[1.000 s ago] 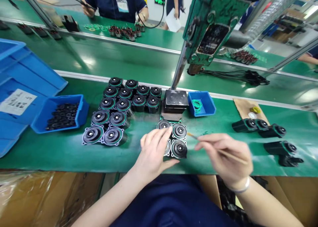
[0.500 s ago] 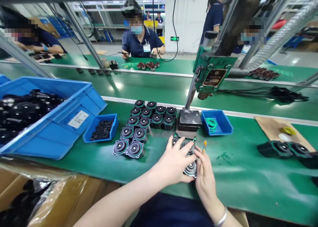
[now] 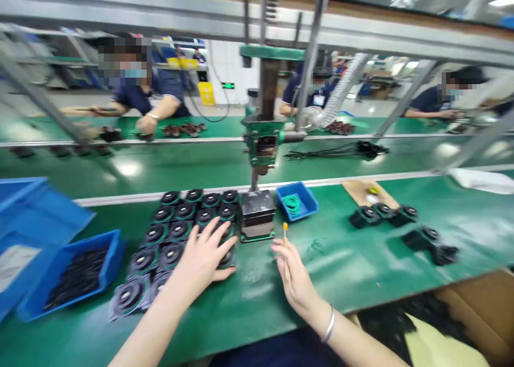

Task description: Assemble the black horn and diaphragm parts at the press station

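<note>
My left hand [image 3: 203, 254] lies palm down with its fingers spread over the right side of a block of round black housings [image 3: 172, 254]. Its fingertips touch the housings there, partly hiding them. Each housing has a green ring around its round top and a light spot in the centre. In my right hand [image 3: 297, 281] is a small brush [image 3: 285, 232] with a pale handle and a yellow tip, held upright between the fingers. That hand is over the green mat, apart from the housings. A black metal block [image 3: 258, 205] under a green press [image 3: 263, 142] stands between and beyond my hands.
Green rings fill part of a small blue bin [image 3: 307, 201]. Small black pieces lie in another blue bin [image 3: 110, 265], by a large blue crate [image 3: 24, 195]. More black housings [image 3: 365, 216] stand at the right near a brown board [image 3: 349, 190]. Co-workers sit across the bench.
My left hand has moved left, and the housings under it now stand against the block's right side. My right hand has come apart from them, still with the brush. The view has turned right.
</note>
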### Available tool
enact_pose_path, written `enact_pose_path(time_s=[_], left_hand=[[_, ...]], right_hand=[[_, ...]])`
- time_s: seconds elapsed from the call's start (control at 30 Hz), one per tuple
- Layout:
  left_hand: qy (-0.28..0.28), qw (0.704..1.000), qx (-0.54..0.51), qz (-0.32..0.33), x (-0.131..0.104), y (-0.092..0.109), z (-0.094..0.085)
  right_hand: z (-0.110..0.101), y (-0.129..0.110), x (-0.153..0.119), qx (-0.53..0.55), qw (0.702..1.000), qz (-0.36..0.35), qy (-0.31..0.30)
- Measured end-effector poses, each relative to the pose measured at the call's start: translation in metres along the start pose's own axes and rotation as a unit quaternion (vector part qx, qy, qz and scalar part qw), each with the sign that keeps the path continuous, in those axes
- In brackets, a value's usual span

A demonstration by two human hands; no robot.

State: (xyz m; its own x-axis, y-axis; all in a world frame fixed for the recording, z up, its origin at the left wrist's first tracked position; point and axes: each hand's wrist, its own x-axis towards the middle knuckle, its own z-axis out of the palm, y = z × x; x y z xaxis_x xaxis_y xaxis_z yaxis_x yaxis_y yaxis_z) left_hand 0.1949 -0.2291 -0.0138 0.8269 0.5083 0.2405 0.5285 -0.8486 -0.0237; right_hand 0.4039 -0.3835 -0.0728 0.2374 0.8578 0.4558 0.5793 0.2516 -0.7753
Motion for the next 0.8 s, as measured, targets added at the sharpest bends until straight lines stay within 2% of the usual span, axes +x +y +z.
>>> enact_pose_path(time_s=[0.1,0.2,0.3,0.4,0.5,0.6,0.7,0.8], left_hand=[[0.070,0.997,-0.014,0.007,-0.004,-0.003,0.011],[0.146,0.986,-0.075,0.037,-0.001,0.014,0.013],[0.134,0.975,-0.140,0.112,0.018,0.061,0.010],[0.079,0.962,-0.198,0.168,0.059,0.124,0.015],[0.028,0.946,-0.262,0.190,0.116,0.177,0.032],[-0.003,0.932,-0.302,0.201,0.174,0.215,0.050],[0.001,0.925,-0.321,0.203,0.222,0.242,0.063],[0.008,0.922,-0.332,0.201,0.254,0.261,0.072]], right_hand=[[-0.068,0.028,0.004,-0.116,0.988,-0.006,0.101],[-0.163,0.061,0.010,-0.226,0.947,0.032,0.227],[-0.256,0.090,0.012,-0.284,0.896,0.081,0.331],[-0.322,0.116,0.016,-0.308,0.877,0.117,0.350],[-0.358,0.137,0.023,-0.303,0.888,0.146,0.313],[-0.374,0.151,0.023,-0.283,0.901,0.171,0.281],[-0.372,0.154,0.011,-0.271,0.904,0.185,0.273],[-0.353,0.148,-0.011,-0.270,0.895,0.189,0.299]])
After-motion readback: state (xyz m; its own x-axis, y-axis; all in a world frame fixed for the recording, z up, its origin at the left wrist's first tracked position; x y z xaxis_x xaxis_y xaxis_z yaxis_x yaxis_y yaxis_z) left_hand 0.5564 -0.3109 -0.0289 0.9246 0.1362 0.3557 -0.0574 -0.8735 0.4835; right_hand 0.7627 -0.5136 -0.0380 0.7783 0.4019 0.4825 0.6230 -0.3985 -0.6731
